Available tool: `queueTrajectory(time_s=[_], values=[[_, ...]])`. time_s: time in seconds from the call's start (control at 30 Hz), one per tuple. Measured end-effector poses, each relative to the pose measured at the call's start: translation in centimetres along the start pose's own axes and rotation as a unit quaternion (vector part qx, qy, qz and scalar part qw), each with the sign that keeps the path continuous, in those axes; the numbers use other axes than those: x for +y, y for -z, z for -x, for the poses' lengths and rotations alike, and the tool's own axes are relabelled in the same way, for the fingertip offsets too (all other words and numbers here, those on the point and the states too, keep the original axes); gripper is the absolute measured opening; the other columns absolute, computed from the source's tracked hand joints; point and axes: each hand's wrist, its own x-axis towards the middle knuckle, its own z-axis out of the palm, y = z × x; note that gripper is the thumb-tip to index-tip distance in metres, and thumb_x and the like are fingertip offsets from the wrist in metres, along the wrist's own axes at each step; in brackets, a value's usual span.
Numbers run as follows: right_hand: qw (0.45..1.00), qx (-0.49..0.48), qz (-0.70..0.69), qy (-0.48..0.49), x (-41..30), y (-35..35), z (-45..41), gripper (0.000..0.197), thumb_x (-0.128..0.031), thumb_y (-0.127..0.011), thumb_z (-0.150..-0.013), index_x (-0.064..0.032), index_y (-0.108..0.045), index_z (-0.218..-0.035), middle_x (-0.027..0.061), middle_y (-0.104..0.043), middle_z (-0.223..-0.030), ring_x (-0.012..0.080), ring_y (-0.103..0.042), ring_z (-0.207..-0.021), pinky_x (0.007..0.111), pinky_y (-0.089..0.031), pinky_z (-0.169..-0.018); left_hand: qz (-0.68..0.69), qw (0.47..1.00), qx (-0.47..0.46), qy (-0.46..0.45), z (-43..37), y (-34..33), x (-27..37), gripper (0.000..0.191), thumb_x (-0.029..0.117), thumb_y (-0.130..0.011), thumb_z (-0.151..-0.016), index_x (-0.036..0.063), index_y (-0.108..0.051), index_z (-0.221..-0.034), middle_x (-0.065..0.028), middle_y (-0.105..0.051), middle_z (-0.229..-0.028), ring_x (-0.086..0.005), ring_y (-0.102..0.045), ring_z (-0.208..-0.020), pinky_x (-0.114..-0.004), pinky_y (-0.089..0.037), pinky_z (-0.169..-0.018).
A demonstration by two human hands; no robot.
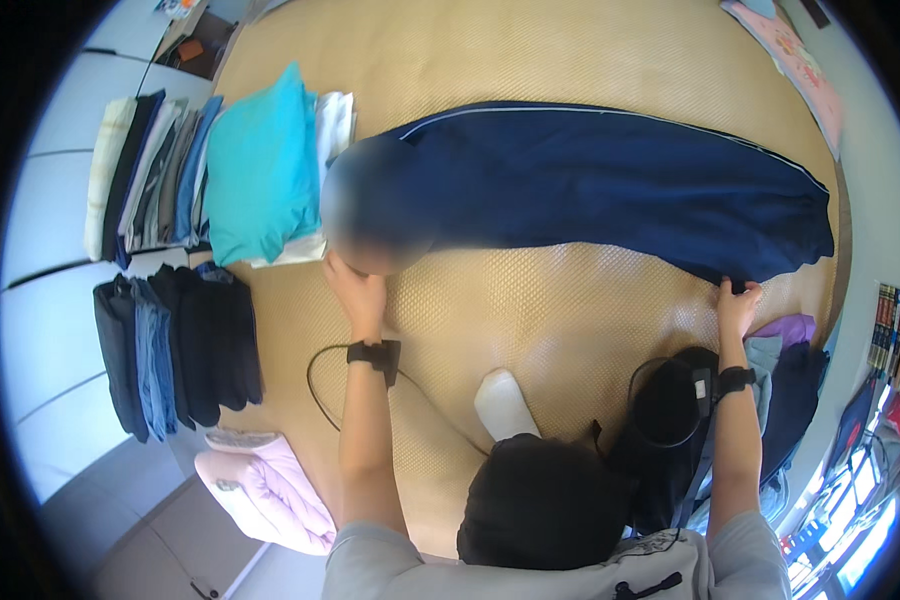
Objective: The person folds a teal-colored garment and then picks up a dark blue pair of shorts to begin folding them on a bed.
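A pair of navy trousers (570, 176) with pale piping along the far edge lies lengthwise across a woven mat (525, 292), one leg over the other. At the near corner of its right end, my right hand (738, 306) pinches the dark cloth between thumb and fingers. My left hand (356, 292) is at the near corner of the left end. A blurred patch covers that end and my left fingertips, so their grip on the cloth is hidden. Both wrists wear dark bands. A white-socked foot (504, 405) and a dark-clothed knee (544, 499) are below, between my arms.
To the left stand folded clothes (169, 176), a turquoise folded item (262, 176) on white cloth, and dark folded trousers and jeans (176, 349). A pink quilted item (270, 491) lies near the left edge. Loose clothes (791, 394) are piled right. A cable (322, 356) loops beside my left forearm.
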Motion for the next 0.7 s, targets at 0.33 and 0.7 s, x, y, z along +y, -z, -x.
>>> queueTrajectory(time_s=[0.33, 0.7], values=[[0.966, -0.133, -0.103, -0.198, -0.9, 0.4, -2.8, 0.046, -0.027, -0.062, -0.074, 0.0071, -0.050, -0.102, 0.0248, -0.059, -0.092, 0.0371, -0.061, -0.077, 0.039, -0.050, -0.071, 0.279, 0.895, -0.115, 0.329, -0.7, -2.7, -2.4, 0.043, 0.025, -0.070, -0.075, 0.0016, -0.051, -0.105, 0.0000, -0.053, -0.072, -0.0076, -0.049, -0.060, -0.020, -0.040, -0.055], [0.994, -0.010, 0.111, 0.013, 9.4, 3.6, -6.7, 0.042, -0.021, -0.055, -0.076, 0.0048, -0.052, -0.108, 0.0266, -0.058, -0.100, 0.0416, -0.055, -0.095, 0.044, -0.043, -0.084, 0.340, 0.858, -0.029, 0.385, 4.3, 2.7, 0.1, 0.023, 0.010, -0.069, -0.074, 0.0059, -0.048, -0.080, -0.0008, -0.050, -0.069, -0.0081, -0.049, -0.051, -0.020, -0.044, -0.047]])
